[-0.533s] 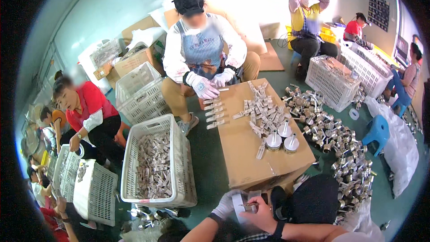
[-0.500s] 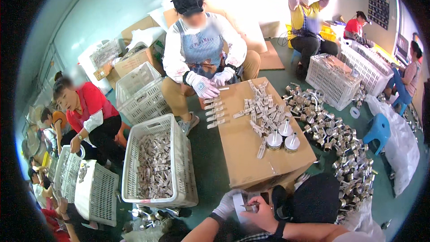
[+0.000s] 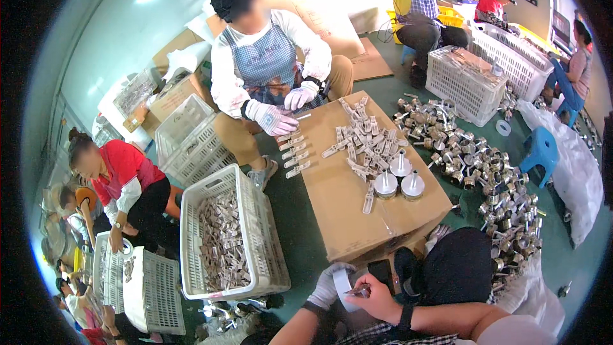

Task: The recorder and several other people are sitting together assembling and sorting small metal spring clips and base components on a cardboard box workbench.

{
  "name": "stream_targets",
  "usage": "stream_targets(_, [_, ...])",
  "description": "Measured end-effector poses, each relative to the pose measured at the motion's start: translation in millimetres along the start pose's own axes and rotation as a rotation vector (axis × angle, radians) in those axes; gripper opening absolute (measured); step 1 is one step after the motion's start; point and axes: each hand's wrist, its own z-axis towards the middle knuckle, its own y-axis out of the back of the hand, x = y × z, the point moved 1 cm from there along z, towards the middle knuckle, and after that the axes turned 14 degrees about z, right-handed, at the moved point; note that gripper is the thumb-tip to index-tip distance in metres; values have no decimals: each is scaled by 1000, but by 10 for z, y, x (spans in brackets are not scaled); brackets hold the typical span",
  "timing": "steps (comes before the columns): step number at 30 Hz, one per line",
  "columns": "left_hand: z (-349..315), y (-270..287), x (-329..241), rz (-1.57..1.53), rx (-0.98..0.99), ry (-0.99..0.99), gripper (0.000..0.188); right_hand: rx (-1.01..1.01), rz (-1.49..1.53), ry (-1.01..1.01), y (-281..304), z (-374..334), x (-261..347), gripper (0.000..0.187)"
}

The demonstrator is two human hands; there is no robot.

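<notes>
My left hand (image 3: 324,287), in a light grey glove, is closed round a broad white band (image 3: 343,286) that looks like a roll of tape. My bare right hand (image 3: 378,301) pinches a small brownish metal piece (image 3: 361,291) against the band's right side. The fingers partly hide that piece, so its kind is unclear. Both hands are low in the view, below the front edge of a cardboard box (image 3: 345,233). On that box stand several round metal parts with upright stems (image 3: 385,183) beside a heap of pale clips (image 3: 365,140).
Across the box, a person in gloves (image 3: 271,118) handles clips in a row. A white basket (image 3: 281,268) of clips stands left; metal parts (image 3: 469,160) cover the floor right, near a blue stool (image 3: 540,153). A dark rounded shape (image 3: 458,265) adjoins my right forearm.
The whole view has shifted slightly. My hands stay together, with the metal piece now more covered by my right fingers. The person in red at left has turned their head down.
</notes>
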Motion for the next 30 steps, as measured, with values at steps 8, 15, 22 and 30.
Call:
stream_targets(8, [-15, -63, -21, 64, -11, -19, 18, -13, -36, 46, 7, 13, -100, 36])
stream_targets(15, [-34, -129, -78, -92, -28, 75, 18, -8, -34, 61, 7, 7, -67, 36])
stream_targets(22, [-42, -138, -76, -57, -46, 78, 19, 9, -44, 36, 12, 6, -66, 36])
stream_targets(30, [-5, -74, -27, -89, -46, 147, 20, 0, -62, 49, 11, -8, -97, 39])
